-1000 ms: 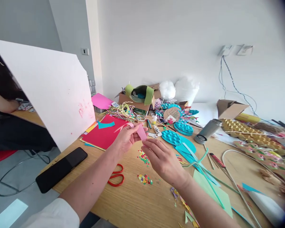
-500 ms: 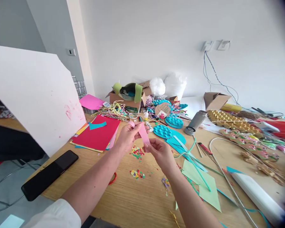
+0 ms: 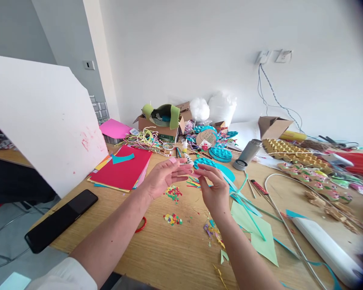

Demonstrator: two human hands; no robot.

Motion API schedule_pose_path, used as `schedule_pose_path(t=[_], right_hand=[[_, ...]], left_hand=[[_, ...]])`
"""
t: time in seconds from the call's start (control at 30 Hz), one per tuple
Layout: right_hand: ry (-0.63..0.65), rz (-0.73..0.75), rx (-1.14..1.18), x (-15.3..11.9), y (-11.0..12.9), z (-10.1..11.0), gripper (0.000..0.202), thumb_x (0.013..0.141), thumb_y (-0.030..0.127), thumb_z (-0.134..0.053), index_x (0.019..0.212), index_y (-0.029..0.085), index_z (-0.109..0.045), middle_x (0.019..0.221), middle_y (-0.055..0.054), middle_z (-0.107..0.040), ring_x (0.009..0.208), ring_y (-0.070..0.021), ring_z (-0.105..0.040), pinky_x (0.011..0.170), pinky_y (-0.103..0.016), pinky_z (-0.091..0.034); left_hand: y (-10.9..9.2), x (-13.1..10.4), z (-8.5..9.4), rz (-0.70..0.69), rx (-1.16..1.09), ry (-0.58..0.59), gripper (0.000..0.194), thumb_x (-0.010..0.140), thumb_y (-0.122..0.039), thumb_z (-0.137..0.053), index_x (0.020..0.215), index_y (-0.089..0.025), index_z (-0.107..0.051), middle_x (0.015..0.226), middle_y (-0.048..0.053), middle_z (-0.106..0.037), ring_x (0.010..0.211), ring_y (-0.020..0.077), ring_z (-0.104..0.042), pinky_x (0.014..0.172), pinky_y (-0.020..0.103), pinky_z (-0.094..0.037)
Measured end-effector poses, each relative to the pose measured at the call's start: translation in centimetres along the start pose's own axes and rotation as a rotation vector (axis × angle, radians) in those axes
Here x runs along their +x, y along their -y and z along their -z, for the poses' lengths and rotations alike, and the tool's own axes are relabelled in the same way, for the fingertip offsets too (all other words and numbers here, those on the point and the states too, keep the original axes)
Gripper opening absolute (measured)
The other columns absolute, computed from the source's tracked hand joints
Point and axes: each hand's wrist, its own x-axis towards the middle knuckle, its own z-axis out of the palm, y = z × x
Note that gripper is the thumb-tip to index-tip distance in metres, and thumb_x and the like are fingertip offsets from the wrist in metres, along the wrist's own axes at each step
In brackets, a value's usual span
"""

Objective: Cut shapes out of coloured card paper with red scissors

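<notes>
Above the table, a pink paper strip [image 3: 194, 174] stretches between my two hands, seen nearly edge-on. My left hand [image 3: 165, 177] holds one end under the thumb, its other fingers stretched out beneath. With thumb and fingertips, my right hand [image 3: 214, 187] pinches the other end. Small piles of red, green and yellow paper bits [image 3: 173, 194] and round paper dots [image 3: 173, 219] lie on the wood below. The red handle of what may be scissors [image 3: 141, 225] shows beside my left forearm, the remainder hidden.
Red paper sheets [image 3: 124, 171] and a black phone [image 3: 62, 219] lie to the left. On the right are light green paper [image 3: 255, 233], a red utility knife [image 3: 259, 187], a grey bottle [image 3: 248, 155] and a white bar [image 3: 328, 249]. Craft supplies crowd the back near a cardboard box [image 3: 159, 127].
The pink strip has turned from face-on to nearly edge-on. My right hand has risen and moved slightly right, and my left fingers have straightened. The view has shifted slightly.
</notes>
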Motion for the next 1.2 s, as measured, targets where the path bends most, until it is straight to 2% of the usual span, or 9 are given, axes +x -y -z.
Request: schedule_pose_path(t=[0.17, 0.33, 0.47, 0.63, 0.73, 0.83, 0.93, 1.03, 1.2], right_hand=[[-0.048, 0.024, -0.033, 0.1, -0.1, -0.2, 0.027, 0.086, 0.012, -0.051, 0.088, 0.026, -0.074, 0.118, -0.008, -0.064, 0.110, -0.0259, -0.056, 0.091, -0.049, -0.045], [-0.014, -0.092, 0.081, -0.5, -0.3, -0.7, 0.030, 0.086, 0.012, -0.049, 0.096, 0.025, -0.074, 0.108, -0.008, -0.068, 0.103, -0.0237, -0.062, 0.087, -0.041, -0.048], [-0.022, -0.113, 0.063, -0.5, -0.1, -0.6, 0.027, 0.086, 0.015, -0.051, 0.096, 0.024, -0.075, 0.107, -0.009, -0.069, 0.103, -0.0242, -0.062, 0.089, -0.043, -0.046], [-0.001, -0.105, -0.010, 0.0, 0.6, 0.1, 0.017, 0.083, 0.020, -0.059, 0.087, 0.025, -0.075, 0.112, -0.009, -0.069, 0.110, -0.0271, -0.058, 0.096, -0.051, -0.039], [0.082, -0.236, 0.116, 0.0, 1.0, 0.1, 0.013, 0.081, 0.028, -0.065, 0.086, 0.022, -0.075, 0.110, -0.010, -0.070, 0.108, -0.0278, -0.060, 0.092, -0.048, -0.043], [0.241, -0.472, 0.347, -0.5, 1.7, -0.4, 0.023, 0.078, 0.039, -0.068, 0.086, 0.019, -0.075, 0.088, -0.008, -0.074, 0.084, -0.0244, -0.067, 0.075, -0.039, -0.051], [0.345, -0.649, 0.528, -1.0, 2.7, -1.4, 0.029, 0.073, 0.045, -0.073, 0.078, 0.017, -0.074, 0.068, -0.005, -0.072, 0.063, -0.0192, -0.064, 0.063, -0.032, -0.050], [0.418, -0.720, 0.655, -1.7, 3.3, -2.7, 0.033, 0.071, 0.048, -0.073, 0.074, 0.016, -0.071, 0.066, -0.005, -0.071, 0.060, -0.0171, -0.063, 0.061, -0.030, -0.050], [0.417, -0.750, 0.718, -4.2, 3.4, -5.5, 0.048, 0.088, 0.059, -0.048, 0.081, 0.014, -0.066, 0.071, -0.009, -0.070, 0.064, -0.0204, -0.067, 0.064, -0.034, -0.054]], left_hand=[[0.5, -0.4, 0.1, 0.020, 0.083, -0.028, 0.042, 0.071, -0.013, -0.071, 0.113, -0.015, -0.064, 0.106, 0.014, -0.072, 0.103, 0.0277, -0.067, 0.093, 0.043, -0.047], [1.0, -0.6, 0.6, -0.001, 0.111, -0.083, 0.045, 0.067, -0.008, -0.072, 0.110, -0.015, -0.065, 0.104, 0.014, -0.073, 0.103, 0.0273, -0.067, 0.093, 0.039, -0.046], [0.8, -0.8, 0.9, -0.030, 0.074, -0.074, 0.045, 0.068, -0.014, -0.075, 0.112, -0.014, -0.065, 0.103, 0.015, -0.073, 0.104, 0.0298, -0.066, 0.093, 0.042, -0.046], [-0.2, -1.5, 1.0, -0.111, -0.005, 0.070, 0.058, 0.068, -0.025, -0.079, 0.122, -0.018, -0.059, 0.119, 0.015, -0.067, 0.121, 0.0310, -0.055, 0.101, 0.045, -0.041], [-0.7, -1.7, 1.1, -0.126, 0.003, 0.076, 0.065, 0.066, -0.016, -0.080, 0.126, -0.023, -0.056, 0.125, 0.013, -0.063, 0.124, 0.0292, -0.053, 0.103, 0.046, -0.040], [-1.0, -1.7, 1.3, -0.135, 0.024, 0.018, 0.065, 0.066, -0.013, -0.079, 0.126, -0.024, -0.057, 0.122, 0.012, -0.065, 0.120, 0.0260, -0.056, 0.103, 0.042, -0.040], [-1.1, -1.6, 1.6, -0.159, 0.046, -0.025, 0.061, 0.067, -0.014, -0.078, 0.123, -0.022, -0.059, 0.110, 0.010, -0.071, 0.113, 0.0239, -0.061, 0.101, 0.040, -0.041], [-0.9, -1.4, 2.0, -0.181, 0.061, -0.094, 0.061, 0.068, -0.015, -0.077, 0.125, -0.020, -0.057, 0.093, 0.007, -0.074, 0.100, 0.0236, -0.068, 0.097, 0.041, -0.044], [-1.2, -1.4, 3.3, -0.190, 0.113, -0.218, 0.070, 0.069, -0.015, -0.074, 0.134, -0.016, -0.049, 0.082, 0.006, -0.075, 0.081, 0.0230, -0.071, 0.088, 0.039, -0.048]])
